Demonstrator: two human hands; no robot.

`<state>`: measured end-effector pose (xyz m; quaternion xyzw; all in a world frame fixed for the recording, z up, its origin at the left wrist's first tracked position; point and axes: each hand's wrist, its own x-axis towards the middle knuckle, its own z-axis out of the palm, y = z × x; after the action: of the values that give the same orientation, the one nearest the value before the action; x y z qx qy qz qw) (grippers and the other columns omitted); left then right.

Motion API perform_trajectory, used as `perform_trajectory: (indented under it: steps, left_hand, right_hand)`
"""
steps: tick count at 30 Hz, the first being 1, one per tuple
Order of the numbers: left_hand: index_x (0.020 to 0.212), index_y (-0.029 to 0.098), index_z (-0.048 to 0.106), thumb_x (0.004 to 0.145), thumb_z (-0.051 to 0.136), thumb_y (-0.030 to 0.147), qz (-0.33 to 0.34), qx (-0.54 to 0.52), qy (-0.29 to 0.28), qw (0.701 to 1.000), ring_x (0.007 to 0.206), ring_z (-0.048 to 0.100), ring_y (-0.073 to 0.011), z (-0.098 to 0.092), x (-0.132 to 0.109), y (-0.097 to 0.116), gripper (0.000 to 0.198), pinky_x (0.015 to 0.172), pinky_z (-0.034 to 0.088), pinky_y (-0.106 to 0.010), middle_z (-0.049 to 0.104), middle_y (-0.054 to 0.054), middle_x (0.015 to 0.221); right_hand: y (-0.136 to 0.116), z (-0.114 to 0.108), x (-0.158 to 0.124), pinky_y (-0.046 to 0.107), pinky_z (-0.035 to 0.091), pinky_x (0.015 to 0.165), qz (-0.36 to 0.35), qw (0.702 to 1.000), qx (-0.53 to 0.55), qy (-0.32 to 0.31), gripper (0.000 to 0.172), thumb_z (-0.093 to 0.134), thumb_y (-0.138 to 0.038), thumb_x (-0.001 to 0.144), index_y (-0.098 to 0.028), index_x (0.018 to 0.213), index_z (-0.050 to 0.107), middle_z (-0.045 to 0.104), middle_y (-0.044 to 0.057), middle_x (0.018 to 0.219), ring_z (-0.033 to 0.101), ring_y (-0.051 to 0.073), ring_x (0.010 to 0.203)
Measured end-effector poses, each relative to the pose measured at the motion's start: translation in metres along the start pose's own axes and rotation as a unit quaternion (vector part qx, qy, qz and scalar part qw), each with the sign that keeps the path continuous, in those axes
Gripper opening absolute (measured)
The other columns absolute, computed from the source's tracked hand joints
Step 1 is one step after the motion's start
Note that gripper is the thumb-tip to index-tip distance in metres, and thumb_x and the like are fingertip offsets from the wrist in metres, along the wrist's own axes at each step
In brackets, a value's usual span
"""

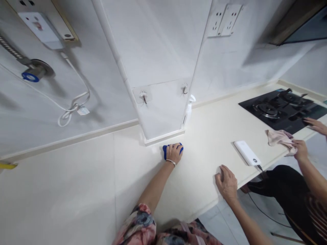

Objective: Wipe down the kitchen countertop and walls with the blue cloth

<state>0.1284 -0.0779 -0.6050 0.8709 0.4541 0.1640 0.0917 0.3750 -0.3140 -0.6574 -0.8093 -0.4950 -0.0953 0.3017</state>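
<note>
Blue cloth lies on the cream kitchen countertop, just beside the white wall corner. My left hand curls over it, gripping; my right hand rests open, seemingly empty.

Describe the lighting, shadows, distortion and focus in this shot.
Head view: wide-angle distortion makes the white wall column lean and splay; bright light leaves pale glare on the countertop near the blue cloth; soft shadows fall below the braided metal hose; the left hand and right hand stay fairly sharp.
</note>
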Motion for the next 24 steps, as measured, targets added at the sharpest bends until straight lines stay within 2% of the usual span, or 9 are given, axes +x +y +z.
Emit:
perform_trajectory:
  steps: [4, 7, 10, 15, 20, 24]
  left_hand:
    - [0.12, 0.031, 0.073, 0.097, 0.061, 0.034, 0.074, -0.017, 0.006, 0.997, 0.106, 0.058, -0.0241, -0.002, 0.019, -0.002, 0.027, 0.093, 0.044, -0.042, 0.071, -0.004, 0.128]
    - [0.122, 0.031, 0.072, 0.1, 0.057, 0.035, 0.114, -0.009, 0.062, 0.991, 0.106, 0.058, -0.023, -0.014, 0.037, -0.008, 0.028, 0.092, 0.044, -0.04, 0.071, -0.004, 0.127]
    - [0.129, 0.031, 0.068, 0.103, 0.051, 0.037, 0.142, 0.019, 0.107, 0.984, 0.109, 0.057, -0.0232, -0.024, 0.063, -0.007, 0.031, 0.091, 0.043, -0.041, 0.068, -0.004, 0.135]
    - [0.119, 0.028, 0.07, 0.104, 0.046, 0.026, 0.154, 0.082, 0.068, 0.982, 0.104, 0.058, -0.0234, -0.021, 0.105, -0.001, 0.028, 0.083, 0.041, -0.04, 0.067, -0.006, 0.136]
    - [0.12, 0.026, 0.069, 0.105, 0.039, 0.023, 0.164, 0.083, 0.047, 0.982, 0.104, 0.057, -0.024, -0.008, 0.112, -0.004, 0.034, 0.083, 0.039, -0.041, 0.066, -0.008, 0.136]
    - [0.121, 0.028, 0.07, 0.105, 0.04, 0.024, 0.149, 0.082, 0.04, 0.985, 0.104, 0.055, -0.0244, -0.013, 0.104, -0.01, 0.034, 0.085, 0.039, -0.041, 0.066, -0.008, 0.135]
  right_hand:
    - [0.001, 0.004, 0.002, 0.049, 0.048, 0.103, -0.015, 1.0, 0.012, 0.018, 0.041, 0.047, -0.039, 0.094, -0.016, 0.123, 0.065, 0.067, 0.016, 0.131, 0.06, 0.031, 0.121]
    - [0.002, 0.007, 0.003, 0.05, 0.048, 0.103, -0.011, 1.0, 0.01, 0.027, 0.04, 0.047, -0.038, 0.095, -0.017, 0.123, 0.065, 0.067, 0.016, 0.132, 0.06, 0.031, 0.121]
    - [0.001, 0.008, 0.002, 0.051, 0.048, 0.103, -0.008, 1.0, 0.009, 0.028, 0.04, 0.048, -0.038, 0.094, -0.017, 0.123, 0.065, 0.067, 0.015, 0.132, 0.061, 0.031, 0.12]
    - [-0.001, 0.004, 0.003, 0.051, 0.05, 0.104, -0.008, 1.0, 0.008, 0.018, 0.038, 0.048, -0.037, 0.095, -0.018, 0.125, 0.064, 0.067, 0.015, 0.132, 0.061, 0.03, 0.121]
    - [0.005, 0.001, 0.003, 0.05, 0.051, 0.103, -0.013, 1.0, 0.012, 0.02, 0.036, 0.05, -0.036, 0.095, -0.019, 0.124, 0.066, 0.067, 0.014, 0.132, 0.062, 0.03, 0.12]
    - [0.007, 0.002, 0.002, 0.051, 0.051, 0.106, -0.008, 1.0, 0.016, 0.014, 0.038, 0.049, -0.036, 0.096, -0.019, 0.125, 0.065, 0.067, 0.013, 0.134, 0.061, 0.029, 0.122]
